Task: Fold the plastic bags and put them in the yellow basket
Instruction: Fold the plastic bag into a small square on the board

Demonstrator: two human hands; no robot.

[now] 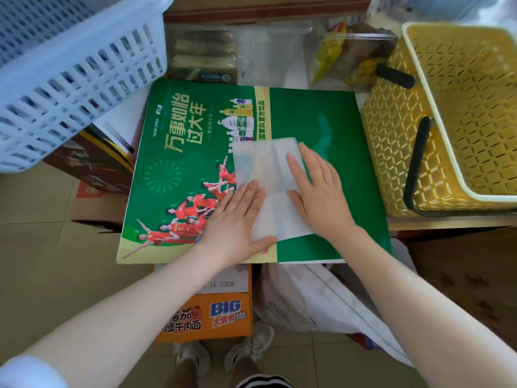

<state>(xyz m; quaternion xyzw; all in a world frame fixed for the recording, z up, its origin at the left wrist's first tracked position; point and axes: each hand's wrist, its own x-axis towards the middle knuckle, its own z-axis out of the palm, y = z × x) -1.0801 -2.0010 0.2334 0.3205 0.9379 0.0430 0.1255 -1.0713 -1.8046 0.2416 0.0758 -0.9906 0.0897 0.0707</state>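
Looking across from the left, I see a pale blue slatted basket (70, 65) tilted at the upper corner, well apart from the work. Below it lies a green printed board (321, 121) that serves as the work surface, with an orange carton (207, 317) showing under its near edge. My left hand (235, 222) lies flat on the board, fingers straight and held together, their tips pressing the left edge of the plastic bag (268, 169). The bag is thin, whitish and half see-through, folded into a long narrow strip with a crease running along its length; the green print shows dimly through its far end, while its near end looks whiter. It sits at the middle of the board. My right hand (319, 191) presses on the bag's right side, fingers straight and slightly spread. Just beside the board on the right stands the yellow basket (397, 135), lattice-walled with a cream rim and black handles.
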